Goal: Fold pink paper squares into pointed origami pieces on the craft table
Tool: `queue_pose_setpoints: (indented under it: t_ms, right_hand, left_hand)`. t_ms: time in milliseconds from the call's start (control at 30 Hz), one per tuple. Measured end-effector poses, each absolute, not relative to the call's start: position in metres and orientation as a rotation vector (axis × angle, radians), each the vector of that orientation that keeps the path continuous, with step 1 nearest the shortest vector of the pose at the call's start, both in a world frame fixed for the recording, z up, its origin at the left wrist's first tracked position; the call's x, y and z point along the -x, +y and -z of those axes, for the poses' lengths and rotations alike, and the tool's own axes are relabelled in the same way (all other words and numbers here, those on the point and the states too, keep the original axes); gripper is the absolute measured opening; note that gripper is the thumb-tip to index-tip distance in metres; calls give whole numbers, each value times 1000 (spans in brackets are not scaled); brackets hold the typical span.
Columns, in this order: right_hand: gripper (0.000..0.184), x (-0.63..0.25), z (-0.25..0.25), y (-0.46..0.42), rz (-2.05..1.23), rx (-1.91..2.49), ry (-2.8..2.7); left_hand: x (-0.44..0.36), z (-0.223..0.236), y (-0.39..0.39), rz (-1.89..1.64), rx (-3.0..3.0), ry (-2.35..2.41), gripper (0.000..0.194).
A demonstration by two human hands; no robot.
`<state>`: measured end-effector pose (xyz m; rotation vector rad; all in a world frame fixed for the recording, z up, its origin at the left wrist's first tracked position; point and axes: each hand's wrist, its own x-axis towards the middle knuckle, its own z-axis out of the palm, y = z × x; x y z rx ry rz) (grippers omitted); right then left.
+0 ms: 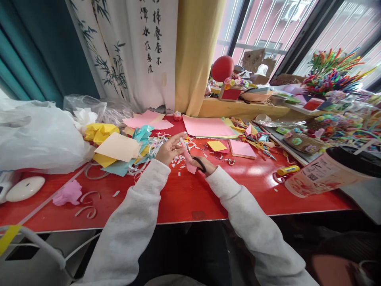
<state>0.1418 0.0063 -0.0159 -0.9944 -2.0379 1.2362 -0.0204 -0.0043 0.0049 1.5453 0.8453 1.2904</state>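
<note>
Over the red table, my left hand [170,149] pinches a small piece of pink paper [189,163] near its upper end. My right hand [208,167] is closed around black-handled scissors [200,163]. The scissors' blades lie at the pink paper, pointing up toward my left fingers; whether they are spread or together I cannot tell. White paper scraps [178,160] are scattered on the table below and beyond both hands. A stack of pink square paper [241,149] and a yellow paper square [216,145] lie right of my hands.
Coloured sheets [117,149] and a white plastic bag [38,137] are on the left. A pink crumpled paper [68,193] lies near the front. On the right stand a drink cup [327,172] and a yellow glue stick [288,170]. Large pink sheets [206,126] lie at the back.
</note>
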Motion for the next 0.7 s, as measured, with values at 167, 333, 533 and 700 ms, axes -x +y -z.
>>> queue_pose_setpoints:
  t_ms: [167,333,533,700]
  right_hand:
    - [58,-144,20,13,-1178,1122,-1727]
    - [56,-150,8,4,-1367,1035,-1753]
    - [56,-149,-3,-6,-1496,1038,-2042]
    - [55,-146,-2,-6,-1468,1098,-2005]
  left_hand:
    - [34,-8,-3,-1328,-1568,846,57]
    - [38,-8,-3,-1322,-1601,877,58]
    - [36,-7,-2,-1318,-1691,905,65]
    - [36,-7,-3,-1253,-1696,889,67]
